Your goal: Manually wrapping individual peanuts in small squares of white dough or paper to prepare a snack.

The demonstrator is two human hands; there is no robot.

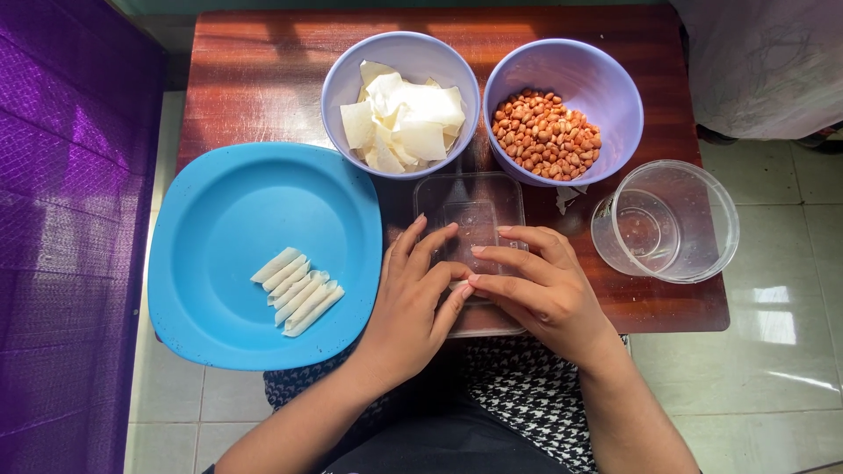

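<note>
A small wooden table (263, 79) with a glossy reddish-brown top stands in the middle of the scene, its far part catching bright light that leaves pale streaks across the grain. Beneath and around it lies a floor of pale tiles (773, 369) with darker grout lines, and on the right the tiles mirror soft white glare. Along the left edge hangs a purple fabric (61, 228), perhaps a curtain. In the far right corner sits a greyish-white cloth (764, 61), loosely draped.
</note>
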